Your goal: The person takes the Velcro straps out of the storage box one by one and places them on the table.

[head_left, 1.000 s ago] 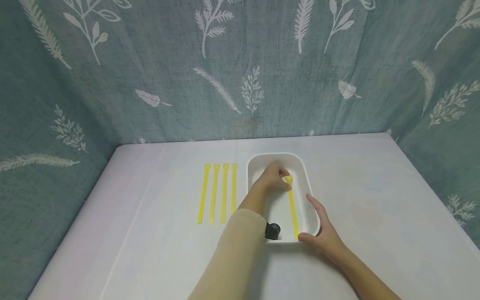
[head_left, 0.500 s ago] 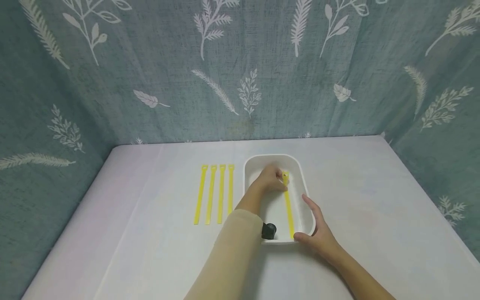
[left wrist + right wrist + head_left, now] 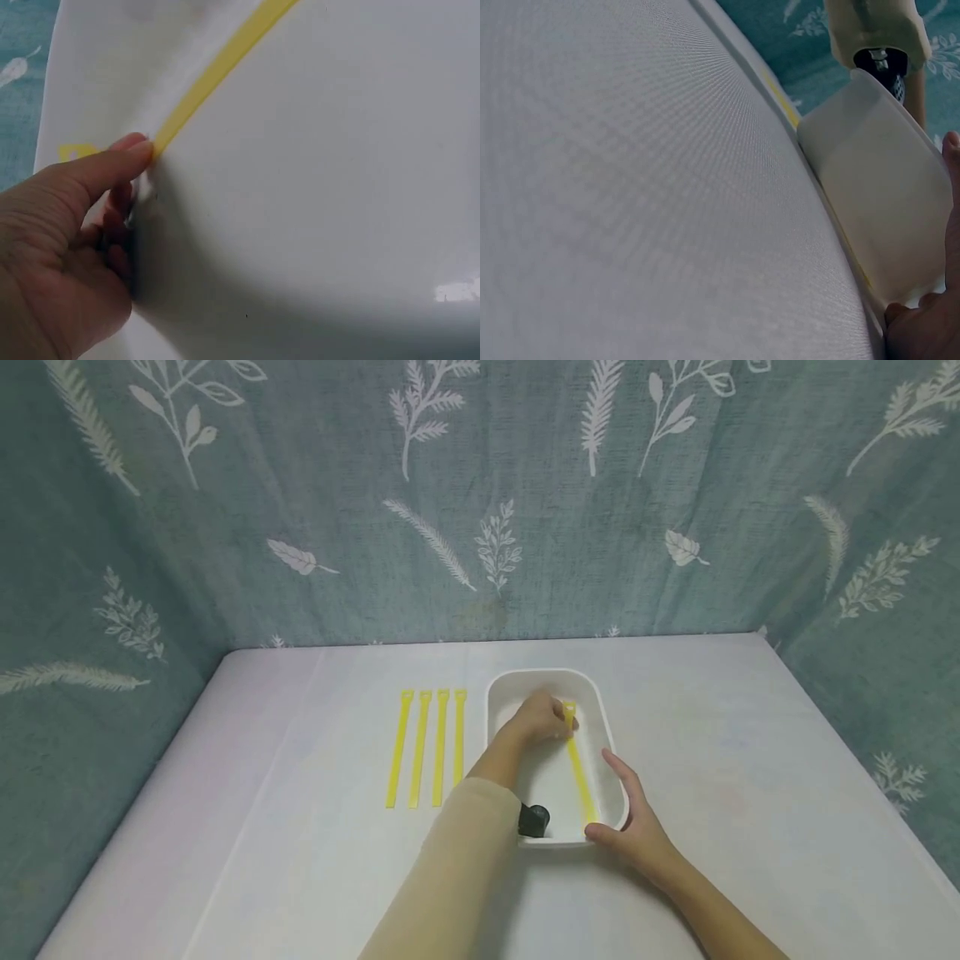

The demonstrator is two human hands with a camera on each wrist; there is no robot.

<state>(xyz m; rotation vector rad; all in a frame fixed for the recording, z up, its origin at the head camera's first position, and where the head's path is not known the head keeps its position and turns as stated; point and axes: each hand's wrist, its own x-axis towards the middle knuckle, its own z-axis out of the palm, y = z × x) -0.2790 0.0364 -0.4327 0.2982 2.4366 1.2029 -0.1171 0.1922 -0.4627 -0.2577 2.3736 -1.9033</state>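
Observation:
My left hand (image 3: 537, 717) is inside a white plastic tray (image 3: 501, 681), pinching a yellow strap (image 3: 580, 777) just below its slotted head. In the left wrist view, the thumb and a fingertip of my left hand (image 3: 82, 195) press together on the strap (image 3: 217, 71), which runs on in a gentle curve. The strap lies lengthwise near the tray's right wall. My right hand (image 3: 637, 827) holds the tray's near right corner, thumb at the front rim and fingers along the right wall. The right wrist view shows the tray's outer wall (image 3: 885, 187) beside that hand.
Several like yellow straps (image 3: 422, 747) lie side by side on the white tabletop (image 3: 315, 860), left of the tray. A black wrist camera (image 3: 534, 821) sits by the left sleeve (image 3: 457, 860). A leaf-patterned green curtain (image 3: 337, 460) stands behind the table.
The whole head view has shifted slightly. My left fingers have moved a little on the strap, which now bends more below them. My right hand keeps its place on the tray corner.

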